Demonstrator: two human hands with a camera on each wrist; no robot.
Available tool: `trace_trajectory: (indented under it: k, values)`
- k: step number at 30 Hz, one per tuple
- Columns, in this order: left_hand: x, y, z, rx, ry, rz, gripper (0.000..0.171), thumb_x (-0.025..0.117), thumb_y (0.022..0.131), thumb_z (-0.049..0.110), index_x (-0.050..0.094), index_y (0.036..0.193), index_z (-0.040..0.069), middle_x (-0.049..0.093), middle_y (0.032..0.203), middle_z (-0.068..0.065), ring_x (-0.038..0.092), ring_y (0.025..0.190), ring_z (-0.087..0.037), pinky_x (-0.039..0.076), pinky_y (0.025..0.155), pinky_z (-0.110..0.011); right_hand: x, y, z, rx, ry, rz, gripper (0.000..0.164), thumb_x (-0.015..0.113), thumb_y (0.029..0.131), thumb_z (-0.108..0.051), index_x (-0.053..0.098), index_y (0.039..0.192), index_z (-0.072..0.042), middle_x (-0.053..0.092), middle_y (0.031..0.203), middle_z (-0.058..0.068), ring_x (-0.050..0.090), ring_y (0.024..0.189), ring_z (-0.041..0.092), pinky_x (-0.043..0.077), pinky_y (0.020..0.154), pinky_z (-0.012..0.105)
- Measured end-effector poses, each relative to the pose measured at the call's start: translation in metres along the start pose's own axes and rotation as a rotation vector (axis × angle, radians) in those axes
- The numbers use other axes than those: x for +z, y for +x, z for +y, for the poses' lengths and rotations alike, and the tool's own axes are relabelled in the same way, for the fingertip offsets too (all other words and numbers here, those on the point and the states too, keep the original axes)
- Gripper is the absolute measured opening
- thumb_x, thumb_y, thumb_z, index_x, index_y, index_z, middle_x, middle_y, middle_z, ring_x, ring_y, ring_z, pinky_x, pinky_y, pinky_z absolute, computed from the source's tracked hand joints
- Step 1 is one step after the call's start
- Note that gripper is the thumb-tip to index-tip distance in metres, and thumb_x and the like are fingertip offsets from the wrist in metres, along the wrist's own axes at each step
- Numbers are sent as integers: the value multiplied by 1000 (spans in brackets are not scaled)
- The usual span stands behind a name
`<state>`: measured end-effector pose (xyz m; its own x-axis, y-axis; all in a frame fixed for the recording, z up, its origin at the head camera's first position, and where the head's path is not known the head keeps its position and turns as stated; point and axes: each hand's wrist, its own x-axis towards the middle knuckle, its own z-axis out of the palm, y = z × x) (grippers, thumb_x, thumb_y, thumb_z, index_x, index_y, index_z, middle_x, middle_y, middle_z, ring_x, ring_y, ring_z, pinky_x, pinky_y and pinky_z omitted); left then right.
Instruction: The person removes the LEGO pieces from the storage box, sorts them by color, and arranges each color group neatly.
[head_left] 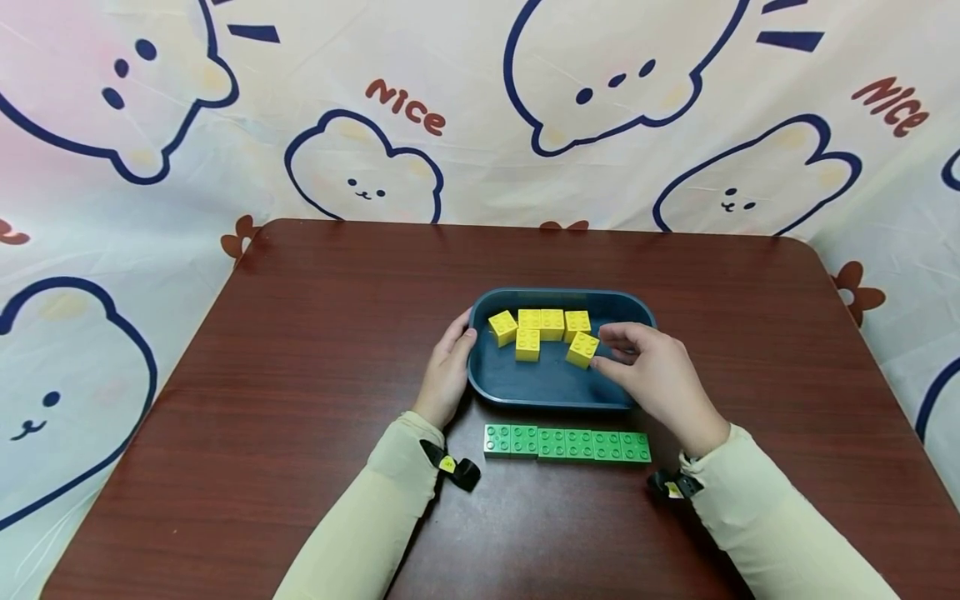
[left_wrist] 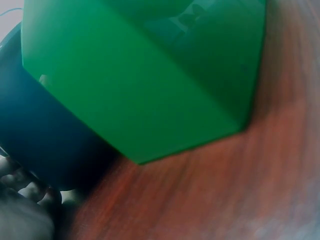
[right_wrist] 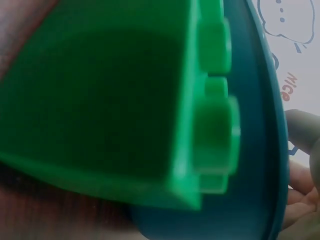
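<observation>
A dark blue tray (head_left: 555, 396) holds several yellow toy building blocks (head_left: 528, 346). My left hand (head_left: 447, 371) grips the tray's left end, its thumb at the rim and its fingers along the outer wall. Over the tray's right side, my right hand (head_left: 656, 375) pinches the edge of one turned yellow block (head_left: 582, 350) between thumb and fingers. Near the tray's front lies a row of green building blocks (head_left: 566, 443). Close up, a green block (left_wrist: 125, 100) fills much of the left wrist view, and another green block (right_wrist: 100, 110) hides most of the right hand's work.
The brown wooden table (head_left: 315, 350) extends around the tray. Behind it hangs a pale curtain (head_left: 480, 100) printed with cartoon animals. A black strap camera (head_left: 457, 471) sits at the left wrist, and another strap camera (head_left: 671, 485) at the right, both beside the green row.
</observation>
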<state>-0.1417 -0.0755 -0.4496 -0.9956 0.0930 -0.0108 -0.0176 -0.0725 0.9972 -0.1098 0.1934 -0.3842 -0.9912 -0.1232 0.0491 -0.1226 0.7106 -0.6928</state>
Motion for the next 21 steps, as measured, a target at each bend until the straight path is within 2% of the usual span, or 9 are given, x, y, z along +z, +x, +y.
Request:
trace_trajectory:
  k: [11,21]
  values:
    - [0,1,-1,-1,-10,-1,38,40,100,26,45,138,24,42,139,11,37,128,-6,29,106,-32,3,12,-3,54,-100,-91,49,71,83,-25,57,125,-5,57,122,12,61,104,26,50,83,43]
    - [0,1,0,-1,-15,-6,38,40,100,26,45,138,25,42,139,11,38,128,-6,30,106,-32,6,17,-6,83,-193,-118,51,71,83,-24,55,127,-2,54,126,17,59,105,29,50,83,44]
